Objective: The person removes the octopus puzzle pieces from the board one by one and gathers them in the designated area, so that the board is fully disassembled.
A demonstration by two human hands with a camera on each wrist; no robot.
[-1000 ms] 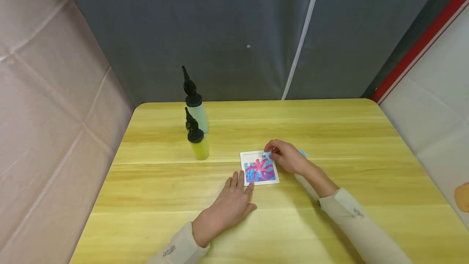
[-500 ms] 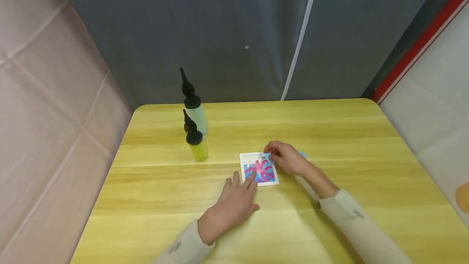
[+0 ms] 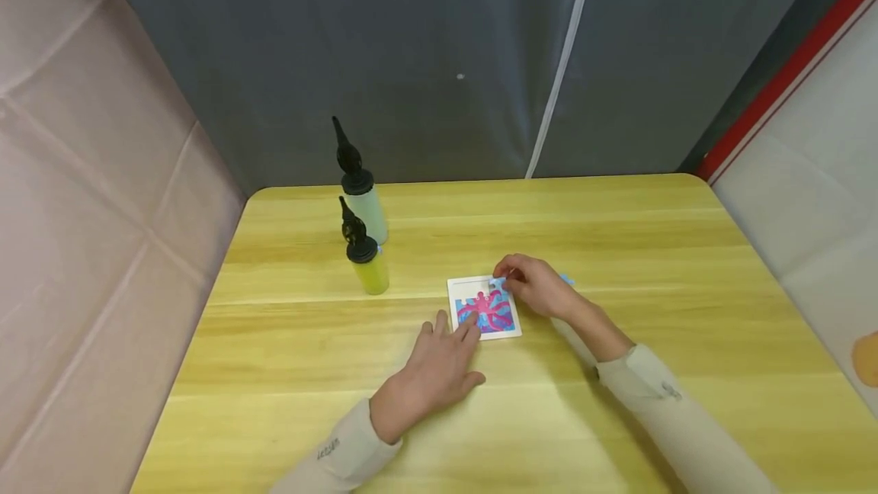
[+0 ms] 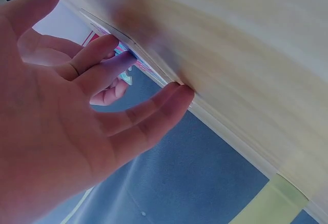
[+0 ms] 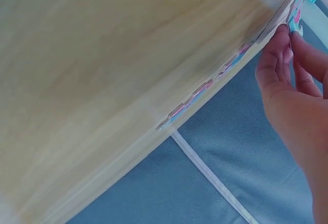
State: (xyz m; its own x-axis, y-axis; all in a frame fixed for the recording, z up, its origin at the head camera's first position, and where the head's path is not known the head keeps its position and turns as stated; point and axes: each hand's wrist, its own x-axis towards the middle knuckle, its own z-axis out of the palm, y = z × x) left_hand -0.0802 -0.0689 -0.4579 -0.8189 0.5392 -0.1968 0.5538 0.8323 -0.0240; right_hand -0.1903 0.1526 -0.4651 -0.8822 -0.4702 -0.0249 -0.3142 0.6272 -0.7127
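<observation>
A small square jigsaw puzzle in a white tray lies flat on the table. Its lower part shows a pink octopus on blue; bare white shows at the upper left. My right hand pinches a light blue puzzle piece between thumb and fingers at the tray's upper right corner. Whether the piece is seated cannot be told. My left hand lies palm down with fingers extended, its index fingertip on the assembled picture and the other fingertips by the tray's left edge. Part of the picture is hidden under it.
Loose puzzle pieces lie on the wooden table beyond my right hand. Left of the tray stand a yellow bottle-like container and a taller pale green one, both with black pointed tops. A grey curtain hangs behind.
My left hand has shifted slightly right, and its index finger has moved from the tray's lower edge up onto the picture. My right hand stays at the upper right corner with the piece.
</observation>
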